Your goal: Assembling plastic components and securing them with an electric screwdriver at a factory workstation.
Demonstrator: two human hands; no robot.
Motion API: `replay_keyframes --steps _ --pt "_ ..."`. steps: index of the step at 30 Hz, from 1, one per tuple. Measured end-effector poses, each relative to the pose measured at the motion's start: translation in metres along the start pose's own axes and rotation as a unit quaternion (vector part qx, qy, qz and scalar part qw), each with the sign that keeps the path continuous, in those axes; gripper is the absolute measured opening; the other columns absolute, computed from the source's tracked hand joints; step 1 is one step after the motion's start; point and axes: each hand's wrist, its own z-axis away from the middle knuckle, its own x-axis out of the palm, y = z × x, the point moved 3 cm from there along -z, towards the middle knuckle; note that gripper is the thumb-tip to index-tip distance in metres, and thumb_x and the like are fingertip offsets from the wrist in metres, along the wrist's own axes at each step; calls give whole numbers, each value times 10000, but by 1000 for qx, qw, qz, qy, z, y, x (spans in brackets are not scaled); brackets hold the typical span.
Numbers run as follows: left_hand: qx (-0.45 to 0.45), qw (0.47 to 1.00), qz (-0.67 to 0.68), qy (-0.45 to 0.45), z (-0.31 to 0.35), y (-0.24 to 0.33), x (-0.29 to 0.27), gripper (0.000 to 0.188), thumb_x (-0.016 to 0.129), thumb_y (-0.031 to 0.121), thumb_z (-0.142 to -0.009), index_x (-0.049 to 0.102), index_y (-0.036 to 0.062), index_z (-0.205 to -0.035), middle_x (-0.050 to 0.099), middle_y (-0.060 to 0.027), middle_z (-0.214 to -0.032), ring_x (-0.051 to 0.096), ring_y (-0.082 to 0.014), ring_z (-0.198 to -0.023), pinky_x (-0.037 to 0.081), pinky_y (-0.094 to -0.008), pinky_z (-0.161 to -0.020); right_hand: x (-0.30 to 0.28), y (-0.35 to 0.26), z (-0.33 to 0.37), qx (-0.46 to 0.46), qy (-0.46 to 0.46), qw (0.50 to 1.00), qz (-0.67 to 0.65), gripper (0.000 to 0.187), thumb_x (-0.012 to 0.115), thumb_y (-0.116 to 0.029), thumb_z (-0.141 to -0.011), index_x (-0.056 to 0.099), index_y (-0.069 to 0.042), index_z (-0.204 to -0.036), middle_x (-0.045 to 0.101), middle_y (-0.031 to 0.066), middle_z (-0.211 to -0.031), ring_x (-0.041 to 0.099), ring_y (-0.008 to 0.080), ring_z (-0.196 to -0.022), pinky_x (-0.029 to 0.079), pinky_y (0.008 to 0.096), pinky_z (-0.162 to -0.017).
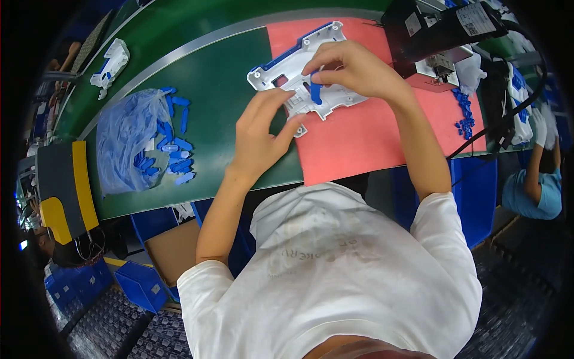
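A white plastic housing (299, 67) with a blue edge strip lies on the pink mat (365, 137), its ribbed inner side up. My right hand (356, 69) is over it, thumb and fingers pinching a slim blue plastic piece (315, 91) that stands upright against the housing. At the near left edge of the housing rests my left hand (261, 128), thumb and fingers spread apart around its corner. Whether those fingertips press on the housing is hard to tell. Nothing shows in the left palm.
To the left, a clear bag (128, 143) spills several blue pieces (179, 158) onto the green table (221, 78). Small blue parts (464, 113) lie at the mat's right. A black machine (442, 36) stands at the back right. Another white housing (112, 67) sits far left. A co-worker (535, 185) is at right.
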Motion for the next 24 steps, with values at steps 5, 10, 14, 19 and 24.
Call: replay_keyframes --steps 5,10,14,19,24 --pt "119 979 -78 -147 -1 -1 0 528 796 281 -724 636 49 -1170 586 -114 -1150 556 -307 -1034 459 -402 -893 3 -6 -12 42 -33 995 83 205 735 -19 -781 704 44 -974 693 111 -853 665 162 -783 534 282 -734" --pt "181 956 -133 -190 -11 -2 4 588 780 387 -714 636 78 -1193 564 -98 -1118 520 -289 -1002 440 -397 -870 10 4 -17 -8 -70 995 67 189 738 -24 -776 701 65 -938 700 119 -808 680 168 -781 535 284 -733" --pt "161 941 -162 -251 -13 -5 11 597 774 411 -713 641 94 -1200 551 -97 -1097 503 -282 -957 441 -388 -821 10 8 -16 9 -49 995 91 175 742 -33 -771 710 51 -921 709 135 -850 681 182 -781 530 282 -742" --pt "147 939 -171 -262 -12 -10 17 596 772 415 -714 643 98 -1201 542 -96 -1101 495 -275 -952 438 -397 -817 6 -18 5 -155 180 959 157 174 755 -7 -745 705 22 -909 698 114 -872 656 189 -748 523 265 -704" --pt "204 934 -218 -198 -13 -2 20 558 741 460 -746 654 115 -1176 550 -99 -1266 498 -317 -1169 412 -458 -907 -48 -24 78 -341 620 695 130 410 741 76 -763 591 18 -1141 626 89 -942 611 202 -822 505 266 -707"
